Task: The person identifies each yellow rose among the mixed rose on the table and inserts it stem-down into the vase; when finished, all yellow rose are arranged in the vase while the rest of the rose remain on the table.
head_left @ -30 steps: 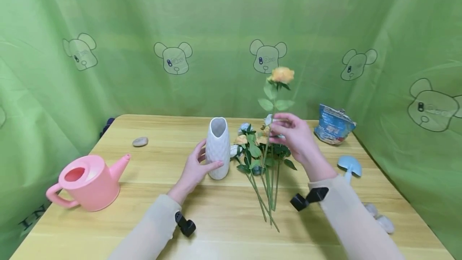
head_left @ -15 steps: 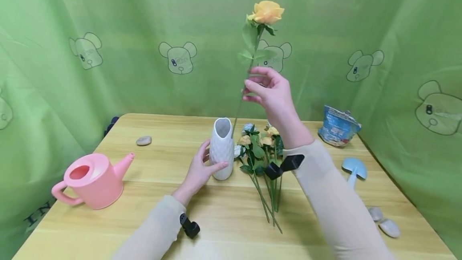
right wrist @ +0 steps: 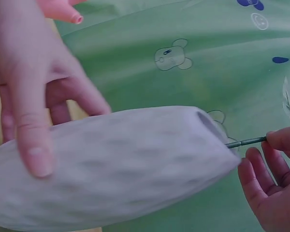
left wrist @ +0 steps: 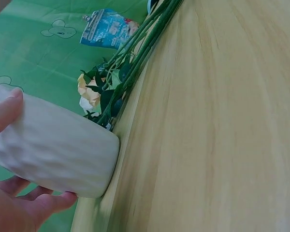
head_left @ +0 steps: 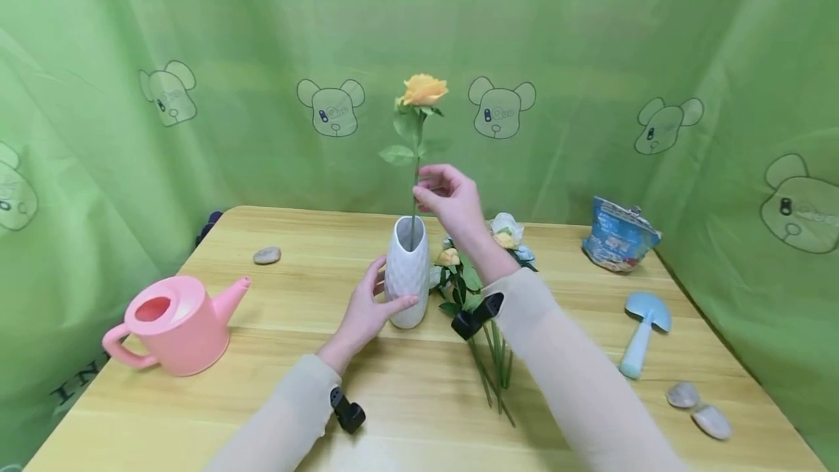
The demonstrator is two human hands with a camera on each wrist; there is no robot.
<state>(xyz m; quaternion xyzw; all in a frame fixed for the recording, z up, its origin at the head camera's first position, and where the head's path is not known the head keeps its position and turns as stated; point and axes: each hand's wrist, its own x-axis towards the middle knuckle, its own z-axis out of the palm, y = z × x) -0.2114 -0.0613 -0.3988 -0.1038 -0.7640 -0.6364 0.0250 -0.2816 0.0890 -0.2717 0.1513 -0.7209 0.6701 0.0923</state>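
A white textured vase stands upright on the table. My left hand grips it from the left side, thumb across its front, as the left wrist view also shows with the vase. Above the vase mouth my right hand pinches the stem of a yellow rose. In the right wrist view the green stem runs from my right fingers into the vase opening; its lower end is hidden inside. Just right of the vase lies a bunch of flowers, partly covered by my right arm.
A pink watering can stands at the left, with a flat stone behind it. On the right are a blue bag, a light blue toy shovel and two grey stones. A green curtain encloses the table.
My right hand lifted the yellow rose away from the bunch, carried it left, and lowered its stem into the vase mouth. My left hand kept its hold on the vase.
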